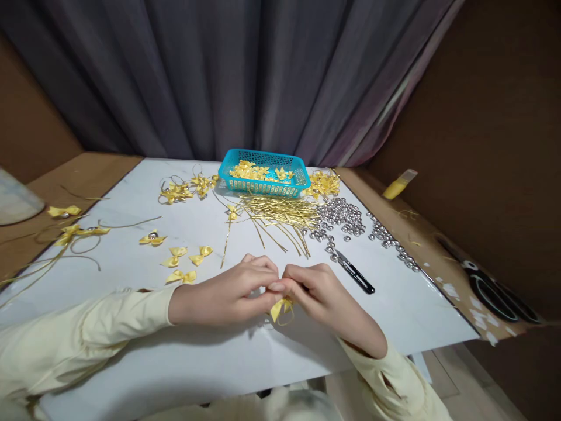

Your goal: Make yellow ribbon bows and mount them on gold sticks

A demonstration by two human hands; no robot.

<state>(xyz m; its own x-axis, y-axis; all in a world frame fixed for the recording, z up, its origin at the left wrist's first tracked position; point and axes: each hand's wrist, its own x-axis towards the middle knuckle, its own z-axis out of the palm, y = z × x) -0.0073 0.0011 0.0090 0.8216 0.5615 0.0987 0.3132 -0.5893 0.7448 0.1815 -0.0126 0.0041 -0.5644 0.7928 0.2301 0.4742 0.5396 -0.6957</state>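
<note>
Over the front middle of the white board [210,345], my left hand [239,292] and my right hand [318,292] meet with their fingertips pinched together. Between them hangs a yellow ribbon bow [277,310] with a thin gold loop below it. Both hands are closed on it; the exact grip is hidden by the fingers. Several loose yellow bows [181,276] lie left of my left hand. Beyond the hands is a bundle of gold wire ties [280,211]. Silver beads [342,213] are heaped to its right.
A teal basket [301,175] holding yellow bows stands at the back. A black-handled knife [357,276] lies right of my right hand. Black scissors [491,295] and a yellow tube [397,186] are at the right edge. Wired bows [68,234] lie far left.
</note>
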